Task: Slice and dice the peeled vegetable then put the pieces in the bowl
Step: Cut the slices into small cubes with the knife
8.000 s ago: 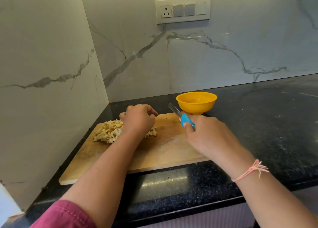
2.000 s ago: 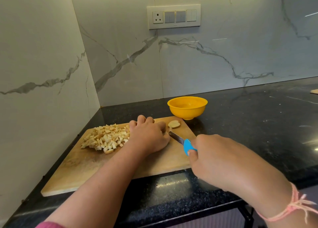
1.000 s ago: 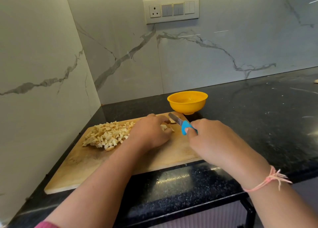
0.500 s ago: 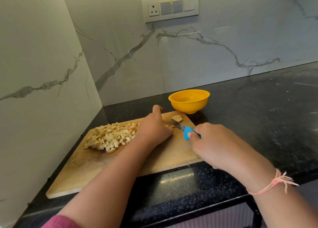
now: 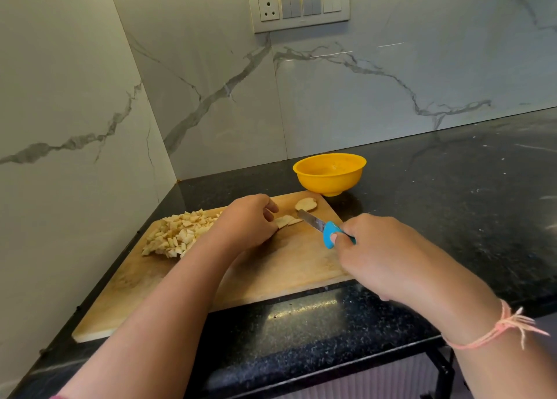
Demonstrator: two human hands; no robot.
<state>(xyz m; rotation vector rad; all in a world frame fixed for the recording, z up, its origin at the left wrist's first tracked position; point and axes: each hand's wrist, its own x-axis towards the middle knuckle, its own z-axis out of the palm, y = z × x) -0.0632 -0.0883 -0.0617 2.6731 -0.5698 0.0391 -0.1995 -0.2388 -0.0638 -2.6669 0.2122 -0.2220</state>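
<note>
A black speckled counter (image 5: 452,205) ran into a corner of white marble-veined wall (image 5: 376,103), with a switch panel (image 5: 298,5) high on the back wall. A wooden cutting board (image 5: 271,275) lay on the counter near its front edge, and a yellow bowl (image 5: 330,172) stood just beyond the board's far right corner. A heap of diced pieces (image 5: 177,235) sat on the board's left part; one round slice (image 5: 306,204) lay near the far right corner, and cut strips (image 5: 284,220) lay between them.

The left hand (image 5: 244,223) rested knuckles-up on the board, fingers bent together at the strips' left end; whether they pressed the strips could not be told. The right hand (image 5: 379,254), a pink thread (image 5: 497,329) on its wrist, had its fingers clamped on the blue handle of a knife (image 5: 319,225), the blade's tip at the strips.
</note>
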